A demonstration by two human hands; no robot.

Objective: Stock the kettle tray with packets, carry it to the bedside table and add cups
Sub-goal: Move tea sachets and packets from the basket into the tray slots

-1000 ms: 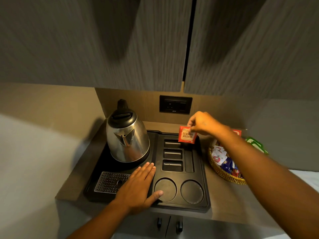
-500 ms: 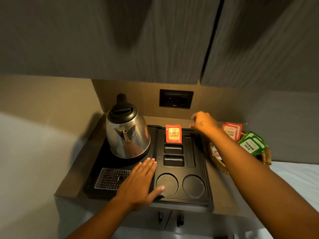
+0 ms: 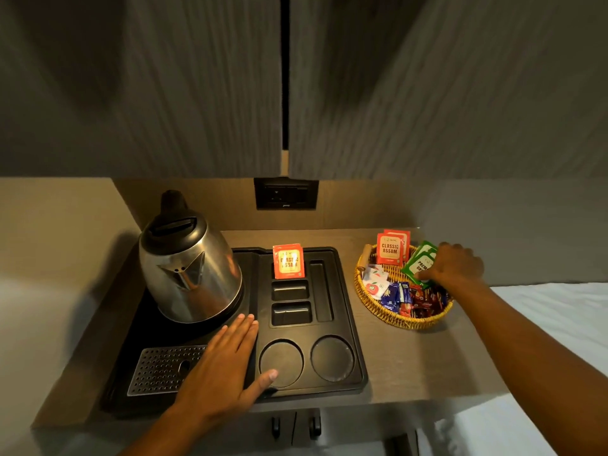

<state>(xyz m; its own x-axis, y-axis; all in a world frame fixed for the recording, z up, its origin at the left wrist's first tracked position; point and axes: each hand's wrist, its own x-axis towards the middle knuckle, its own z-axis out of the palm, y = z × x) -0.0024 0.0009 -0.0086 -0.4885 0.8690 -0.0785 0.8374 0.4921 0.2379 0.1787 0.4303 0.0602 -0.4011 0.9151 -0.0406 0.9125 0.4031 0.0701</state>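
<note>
A black kettle tray (image 3: 353, 327) lies on the counter with a steel kettle (image 3: 187, 268) on its left half. A red Assam tea packet (image 3: 289, 261) stands upright in the tray's rearmost slot. My left hand (image 3: 223, 366) rests flat and open on the tray, thumb at the left cup recess (image 3: 281, 362). To the right sits a wicker basket (image 3: 388, 315) of packets. My right hand (image 3: 455, 266) is in the basket, fingers closed on a green tea packet (image 3: 419, 263). Two more red packets (image 3: 391, 248) stand at the basket's back.
Grey cupboard doors (image 3: 197, 87) hang low over the counter, with a wall socket (image 3: 285, 193) behind the tray. White bedding (image 3: 552, 324) lies to the right. The basket also holds several small blue, dark red and white sachets (image 3: 399, 296).
My right hand let go of the red packet in the tray slot, then moved right to the basket and closed on a green packet. The left hand stayed put.
</note>
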